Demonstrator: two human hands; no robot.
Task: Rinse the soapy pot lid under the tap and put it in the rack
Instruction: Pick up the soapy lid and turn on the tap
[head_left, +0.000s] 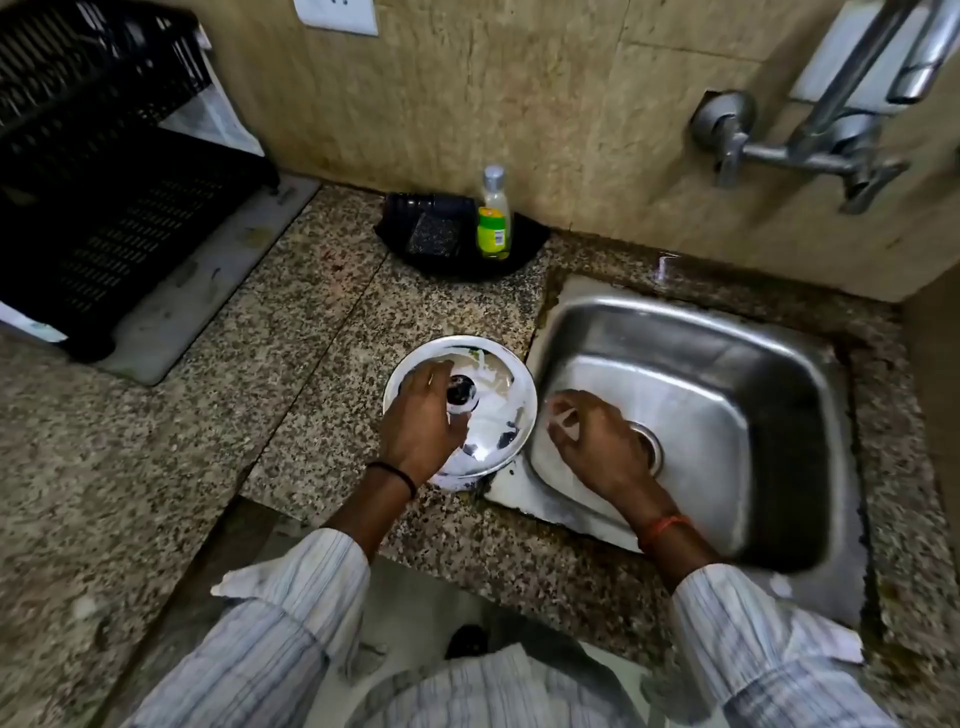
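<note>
A round steel pot lid (498, 395), streaked with white soap foam, lies on the granite counter just left of the sink. Its black knob (461, 391) sits at the centre. My left hand (423, 421) reaches over the lid with fingers curled at the knob. My right hand (597, 441) hovers over the left part of the steel sink (779, 374), fingers loosely bent and soapy, holding nothing. The tap (831, 130) is mounted on the wall at the upper right, with no water running. The black plastic rack (104, 197) stands at the far left.
A black holder (447, 234) with a scrub pad and a bottle of dish soap (493, 218) stands against the wall behind the lid. The sink drain (649, 447) lies beside my right hand. Speckled granite counter (234, 415) stretches between rack and sink.
</note>
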